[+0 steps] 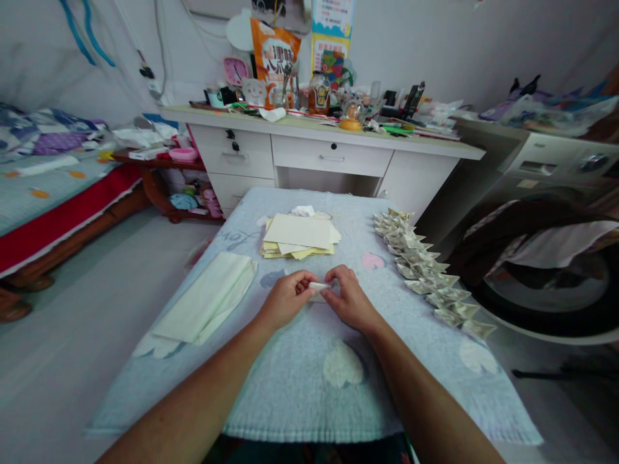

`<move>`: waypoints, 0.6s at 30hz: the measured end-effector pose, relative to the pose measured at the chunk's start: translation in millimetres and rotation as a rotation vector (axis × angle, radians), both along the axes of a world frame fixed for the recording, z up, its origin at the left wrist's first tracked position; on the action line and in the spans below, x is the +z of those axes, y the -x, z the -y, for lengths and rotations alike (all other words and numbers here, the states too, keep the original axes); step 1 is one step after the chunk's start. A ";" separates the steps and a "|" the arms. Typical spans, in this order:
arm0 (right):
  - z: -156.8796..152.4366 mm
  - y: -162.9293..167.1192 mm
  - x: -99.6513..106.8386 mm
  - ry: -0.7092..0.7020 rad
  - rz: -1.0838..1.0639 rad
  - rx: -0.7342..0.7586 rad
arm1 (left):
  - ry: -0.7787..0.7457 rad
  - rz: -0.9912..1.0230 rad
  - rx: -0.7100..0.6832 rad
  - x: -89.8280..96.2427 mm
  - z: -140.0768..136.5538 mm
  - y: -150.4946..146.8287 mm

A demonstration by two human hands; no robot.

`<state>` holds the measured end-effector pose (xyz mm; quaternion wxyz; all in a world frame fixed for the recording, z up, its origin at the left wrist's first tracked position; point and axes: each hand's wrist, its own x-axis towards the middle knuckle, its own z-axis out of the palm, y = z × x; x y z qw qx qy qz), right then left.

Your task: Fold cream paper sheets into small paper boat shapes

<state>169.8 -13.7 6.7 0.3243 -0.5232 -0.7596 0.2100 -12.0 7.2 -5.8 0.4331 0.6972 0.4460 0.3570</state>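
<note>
A small folded piece of pale paper (319, 288) is pinched between my two hands, just above the middle of the cloth-covered table. My left hand (289, 295) grips its left end with thumb and bent fingers. On the right end, my right hand (347, 296) closes thumb and forefinger. Just beyond the hands lies a stack of cream and yellow paper sheets (300, 233). To the left is a folded pale green sheet (207, 298). Several folded paper pieces with pointed tips (425, 264) stand in rows along the table's right side.
The table (290, 386) has a light blue patterned cloth. Behind it stands a white desk (333, 154) crowded with a jar (319, 93), an orange bag (274, 61) and clutter. A washing machine (556, 167) is at right, a bed (58, 187) at left.
</note>
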 end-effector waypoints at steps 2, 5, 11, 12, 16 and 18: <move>-1.2 1.6 -1.7 0.027 -0.159 0.012 | 0.086 0.141 0.016 0.6 -0.7 0.8; -3.4 4.9 -5.3 0.134 -0.336 0.030 | 0.197 0.279 0.007 1.9 -0.2 0.2; -4.5 7.0 -5.0 0.226 -0.548 0.106 | 0.297 0.300 -0.066 3.3 4.1 -3.1; -4.2 6.6 -3.6 0.213 -0.544 0.117 | 0.294 0.294 -0.074 3.8 4.8 -3.3; -2.5 6.4 -0.1 0.217 -0.537 0.133 | 0.268 0.324 -0.089 6.0 6.0 -3.5; -2.2 7.9 -2.1 0.279 -0.590 0.148 | 0.269 0.353 -0.073 6.7 5.5 -3.3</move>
